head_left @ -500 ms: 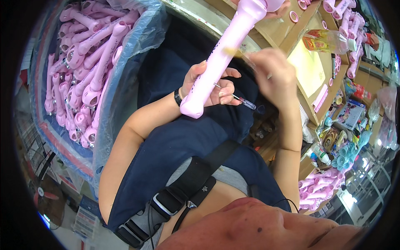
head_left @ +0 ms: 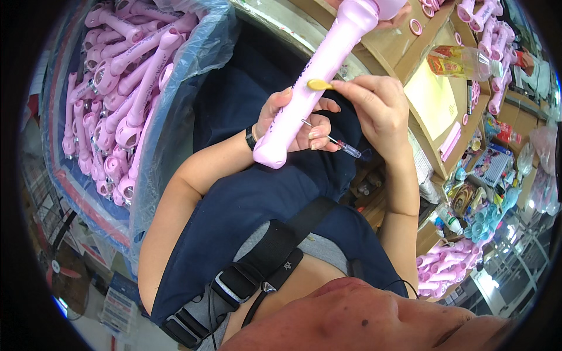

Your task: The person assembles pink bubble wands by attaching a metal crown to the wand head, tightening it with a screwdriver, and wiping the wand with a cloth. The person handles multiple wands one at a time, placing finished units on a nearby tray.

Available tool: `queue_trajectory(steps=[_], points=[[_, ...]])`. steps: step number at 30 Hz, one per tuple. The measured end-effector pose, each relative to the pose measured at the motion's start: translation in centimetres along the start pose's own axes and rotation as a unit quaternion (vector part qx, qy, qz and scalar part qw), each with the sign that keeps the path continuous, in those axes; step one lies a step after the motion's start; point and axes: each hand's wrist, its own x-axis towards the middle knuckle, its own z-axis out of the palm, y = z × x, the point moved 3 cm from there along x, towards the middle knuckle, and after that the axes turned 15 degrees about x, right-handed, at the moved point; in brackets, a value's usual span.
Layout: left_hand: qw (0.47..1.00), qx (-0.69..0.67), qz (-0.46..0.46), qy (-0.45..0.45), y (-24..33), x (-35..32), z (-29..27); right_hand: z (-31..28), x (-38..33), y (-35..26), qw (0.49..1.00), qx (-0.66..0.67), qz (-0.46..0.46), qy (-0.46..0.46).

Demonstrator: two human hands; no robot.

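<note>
My left hand (head_left: 298, 126) is closed round the lower part of a long pink plastic tube-shaped piece (head_left: 319, 61) with dark lettering along its side. The piece slants up to a wider, rounded end at the top of the view. A small screwdriver (head_left: 348, 148) with a clear purplish handle is tucked among the same hand's fingers, its shaft crossing behind the pink piece. My right hand (head_left: 380, 111) pinches a small yellow tool (head_left: 319, 85) with an oval end, which lies against the pink piece's side. Whether it is a brush or a scraper, I cannot tell.
On my left stands a plastic-lined bin (head_left: 213, 41) heaped with similar pink pieces (head_left: 134, 111). At right, a cardboard-covered bench carries a drink bottle (head_left: 465, 61), a yellow sheet (head_left: 430, 102) and pink rings (head_left: 415, 26). Another person's fingers (head_left: 398, 17) show behind the piece's top end.
My right hand, blurred by motion before, is now sharper and slightly lower and further left, with the yellow tool plainly visible on the pink piece. My left hand has hardly moved.
</note>
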Motion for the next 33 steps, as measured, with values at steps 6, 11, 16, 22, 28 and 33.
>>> queue_trajectory(steps=[6, 11, 16, 22, 28, 33], points=[[0.999, 0.024, -0.013, 0.039, -0.2, 0.0, -0.2, 0.6, -0.4, -1.7, 0.996, 0.051, 0.000, -0.076], [0.999, 0.008, -0.015, 0.037, -0.2, -0.2, 0.2, 0.6, -0.5, -2.3, 0.996, 0.034, -0.012, -0.086], [1.000, -0.008, -0.002, 0.003, 0.0, 0.2, 0.2, -2.3, -0.4, 0.2, 0.997, -0.078, -0.010, 0.011], [0.999, -0.009, 0.015, -0.036, -0.3, 0.3, 0.0, -6.0, -0.1, 7.7, 0.970, -0.210, 0.124, -0.002], [0.999, -0.013, 0.015, -0.039, -0.2, 0.3, 0.1, -3.8, 1.7, 10.1, 0.979, -0.171, 0.024, -0.107], [0.999, -0.007, 0.014, -0.036, -0.3, 0.3, -0.1, -3.4, 1.6, 10.4, 0.969, -0.215, 0.019, -0.125]])
